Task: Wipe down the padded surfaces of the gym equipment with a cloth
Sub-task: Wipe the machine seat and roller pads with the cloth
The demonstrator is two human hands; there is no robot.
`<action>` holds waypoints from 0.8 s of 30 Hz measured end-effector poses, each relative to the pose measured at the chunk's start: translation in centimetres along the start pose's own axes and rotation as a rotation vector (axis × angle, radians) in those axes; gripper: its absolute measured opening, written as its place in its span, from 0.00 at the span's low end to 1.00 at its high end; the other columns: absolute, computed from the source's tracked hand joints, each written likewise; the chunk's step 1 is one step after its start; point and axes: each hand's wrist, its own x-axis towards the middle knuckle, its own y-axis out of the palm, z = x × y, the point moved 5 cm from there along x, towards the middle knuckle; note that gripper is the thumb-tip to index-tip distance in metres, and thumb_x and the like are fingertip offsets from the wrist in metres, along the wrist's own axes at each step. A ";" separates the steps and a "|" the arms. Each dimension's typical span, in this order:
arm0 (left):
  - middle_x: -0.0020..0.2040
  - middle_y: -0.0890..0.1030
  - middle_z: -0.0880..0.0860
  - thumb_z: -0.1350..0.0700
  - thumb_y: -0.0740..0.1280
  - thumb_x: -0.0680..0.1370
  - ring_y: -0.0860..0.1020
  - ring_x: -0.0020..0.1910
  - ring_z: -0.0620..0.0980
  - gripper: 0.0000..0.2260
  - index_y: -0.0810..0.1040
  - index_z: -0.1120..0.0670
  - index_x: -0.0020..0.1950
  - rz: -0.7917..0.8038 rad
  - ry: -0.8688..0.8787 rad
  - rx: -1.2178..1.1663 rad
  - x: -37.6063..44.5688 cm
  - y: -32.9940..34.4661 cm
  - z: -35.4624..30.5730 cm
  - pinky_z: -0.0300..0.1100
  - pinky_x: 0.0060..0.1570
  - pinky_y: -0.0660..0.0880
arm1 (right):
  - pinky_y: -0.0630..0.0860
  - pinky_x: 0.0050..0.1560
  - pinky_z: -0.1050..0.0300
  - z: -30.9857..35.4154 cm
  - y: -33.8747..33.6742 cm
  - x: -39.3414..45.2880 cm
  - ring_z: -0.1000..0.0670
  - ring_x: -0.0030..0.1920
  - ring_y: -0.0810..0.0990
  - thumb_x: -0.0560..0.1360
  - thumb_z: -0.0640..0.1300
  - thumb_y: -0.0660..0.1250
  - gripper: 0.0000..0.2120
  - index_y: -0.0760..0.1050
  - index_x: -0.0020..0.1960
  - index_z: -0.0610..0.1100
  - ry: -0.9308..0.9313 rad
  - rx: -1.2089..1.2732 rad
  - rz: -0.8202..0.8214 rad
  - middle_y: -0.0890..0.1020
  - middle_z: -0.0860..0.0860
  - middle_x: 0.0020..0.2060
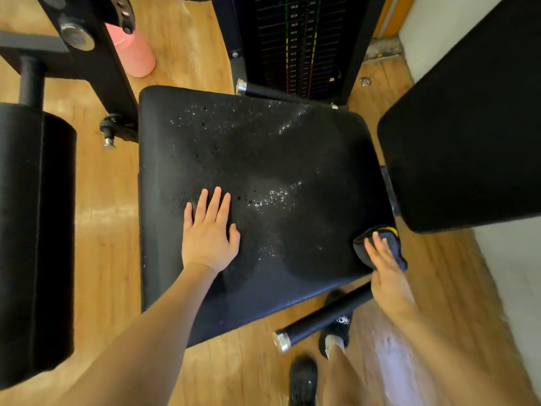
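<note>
At far left a black roller pad (35, 230) stands over the wood floor (105, 200), with the machine's black frame (96, 63) rising behind it and a pink bottle (133, 51) on the floor just past the frame. The black padded seat (292, 148) fills the middle, speckled with shiny droplets across its far half and near its centre. The left hand (209, 234) lies flat on the seat's near-left part, fingers straight and slightly spread, palm pressed to the pad and holding nothing. Behind the seat is the weight stack (298, 45) with coloured markings, and a chrome-capped handle (263, 90) pokes out at the seat's far edge. A second black handle (319, 320) juts out below the seat's near-right corner, above two dark shoes (303, 379). The right hand (386, 273) presses a dark cloth (389, 241), edged in yellow, against the seat's near-right corner, fingers laid over it; whether the thumb curls beneath it cannot be seen. At far right the black backrest (474, 127) tilts up beside the seat, its lower edge just above the cloth.
</note>
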 end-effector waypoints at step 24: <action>0.77 0.57 0.53 0.47 0.51 0.76 0.52 0.76 0.55 0.28 0.60 0.54 0.76 0.014 -0.012 0.019 0.2 0.0 0.0 0.55 0.73 0.47 | 0.55 0.66 0.72 7.9 -4.5 8.1 0.56 0.71 0.61 0.79 0.33 0.56 0.16 0.72 0.65 0.42 -0.069 0.429 -0.253 0.69 0.57 0.63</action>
